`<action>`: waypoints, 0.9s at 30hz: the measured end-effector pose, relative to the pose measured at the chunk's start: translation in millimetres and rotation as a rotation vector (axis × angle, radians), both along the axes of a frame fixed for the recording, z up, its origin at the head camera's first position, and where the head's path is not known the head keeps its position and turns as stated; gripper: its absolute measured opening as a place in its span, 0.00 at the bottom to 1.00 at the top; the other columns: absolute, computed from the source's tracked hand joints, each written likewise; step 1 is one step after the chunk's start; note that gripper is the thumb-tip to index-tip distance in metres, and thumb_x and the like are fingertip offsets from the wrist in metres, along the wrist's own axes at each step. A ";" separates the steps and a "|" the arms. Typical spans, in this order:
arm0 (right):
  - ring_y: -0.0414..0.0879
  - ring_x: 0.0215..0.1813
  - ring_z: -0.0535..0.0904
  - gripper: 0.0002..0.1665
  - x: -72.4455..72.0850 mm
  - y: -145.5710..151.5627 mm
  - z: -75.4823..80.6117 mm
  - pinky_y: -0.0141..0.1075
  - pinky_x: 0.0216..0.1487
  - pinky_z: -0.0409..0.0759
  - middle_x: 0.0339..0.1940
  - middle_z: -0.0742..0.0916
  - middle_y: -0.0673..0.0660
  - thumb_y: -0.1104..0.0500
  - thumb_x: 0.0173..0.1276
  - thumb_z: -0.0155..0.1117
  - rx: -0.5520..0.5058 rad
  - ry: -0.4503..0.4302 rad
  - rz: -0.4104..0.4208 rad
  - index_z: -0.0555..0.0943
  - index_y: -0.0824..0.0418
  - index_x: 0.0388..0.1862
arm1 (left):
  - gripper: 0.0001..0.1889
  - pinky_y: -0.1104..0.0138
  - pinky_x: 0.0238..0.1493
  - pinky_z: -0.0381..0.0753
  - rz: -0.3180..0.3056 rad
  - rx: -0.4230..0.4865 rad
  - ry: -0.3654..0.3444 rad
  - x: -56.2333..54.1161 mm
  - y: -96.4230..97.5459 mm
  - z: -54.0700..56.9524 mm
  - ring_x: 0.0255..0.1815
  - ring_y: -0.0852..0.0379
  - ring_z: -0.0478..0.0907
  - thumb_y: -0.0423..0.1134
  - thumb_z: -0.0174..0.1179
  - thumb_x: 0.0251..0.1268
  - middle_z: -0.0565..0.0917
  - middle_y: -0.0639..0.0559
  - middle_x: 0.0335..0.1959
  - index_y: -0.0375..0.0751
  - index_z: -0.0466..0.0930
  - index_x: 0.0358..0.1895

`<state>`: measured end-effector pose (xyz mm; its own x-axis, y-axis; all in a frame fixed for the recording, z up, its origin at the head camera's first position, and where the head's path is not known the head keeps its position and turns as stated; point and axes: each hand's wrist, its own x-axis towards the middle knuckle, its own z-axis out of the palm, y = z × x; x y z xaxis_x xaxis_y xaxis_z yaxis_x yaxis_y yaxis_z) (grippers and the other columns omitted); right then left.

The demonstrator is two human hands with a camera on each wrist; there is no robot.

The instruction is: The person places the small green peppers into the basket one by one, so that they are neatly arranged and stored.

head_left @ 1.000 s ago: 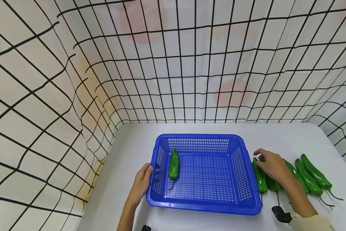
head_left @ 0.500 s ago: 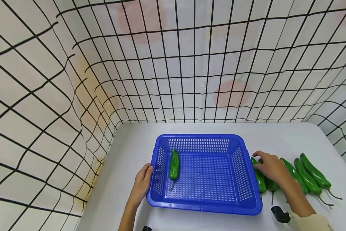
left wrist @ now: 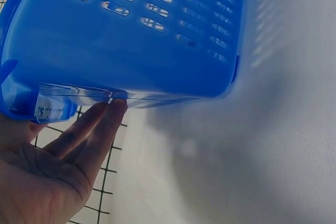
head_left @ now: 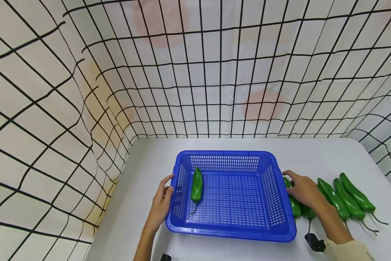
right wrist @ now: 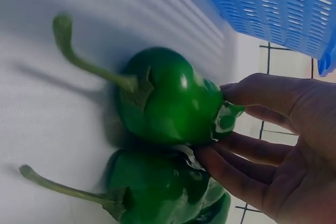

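A blue perforated plastic basket [head_left: 228,233] stands mid-table with one long green pepper [head_left: 196,185] lying at its left side. My left hand [head_left: 161,204] is at the basket's left rim; in the left wrist view its straight fingers [left wrist: 102,140] touch the outer wall, and the rim partly hides the thumb. Just beyond the basket's right wall, my right hand [head_left: 304,190] holds the nearest green pepper [right wrist: 168,98] of a row. Its thumb lies on one side and its fingers on the other. A second pepper [right wrist: 152,187] lies close beside it.
Farther right on the white table [head_left: 319,152], more green peppers [head_left: 356,194] lie side by side, stems toward me. A black wire grid [head_left: 215,101] backed by white sheeting surrounds the table's back and sides. A black wrist device [head_left: 314,242] sits by my right sleeve.
My right hand has shifted slightly left and lower, and its fingers have closed about the pepper beside the basket. On my left hand, the index finger has straightened forward along the rim.
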<state>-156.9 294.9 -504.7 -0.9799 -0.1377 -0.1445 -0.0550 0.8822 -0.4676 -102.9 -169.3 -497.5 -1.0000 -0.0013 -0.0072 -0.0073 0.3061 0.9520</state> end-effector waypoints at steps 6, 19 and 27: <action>0.64 0.38 0.81 0.31 2.8 -2.8 2.1 0.55 0.34 0.79 0.42 0.83 0.75 0.59 0.64 0.67 -0.014 0.033 -0.015 0.72 0.69 0.63 | 0.21 0.54 0.40 0.84 -0.019 0.002 -0.013 6.7 6.1 26.7 0.45 0.36 0.81 0.33 0.42 0.81 0.79 0.29 0.53 0.44 0.64 0.72; 0.58 0.34 0.81 0.31 1.7 8.5 17.2 0.48 0.29 0.79 0.41 0.83 0.77 0.62 0.62 0.66 -0.042 0.067 -0.001 0.71 0.71 0.62 | 0.21 0.53 0.40 0.85 -0.004 0.010 -0.033 7.4 6.5 32.1 0.45 0.35 0.81 0.34 0.43 0.81 0.79 0.28 0.53 0.45 0.65 0.72; 0.59 0.33 0.79 0.32 0.2 10.9 32.0 0.42 0.26 0.75 0.45 0.81 0.81 0.61 0.63 0.65 -0.043 0.062 -0.027 0.69 0.70 0.64 | 0.20 0.53 0.41 0.85 0.003 -0.008 -0.035 7.5 7.8 31.6 0.45 0.36 0.81 0.34 0.43 0.81 0.79 0.29 0.53 0.45 0.65 0.72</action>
<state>-156.7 305.8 -472.7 -0.9902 -0.1159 -0.0784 -0.0613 0.8632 -0.5012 -95.5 -161.6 -465.9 -0.9991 -0.0043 -0.0424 -0.0416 0.3140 0.9485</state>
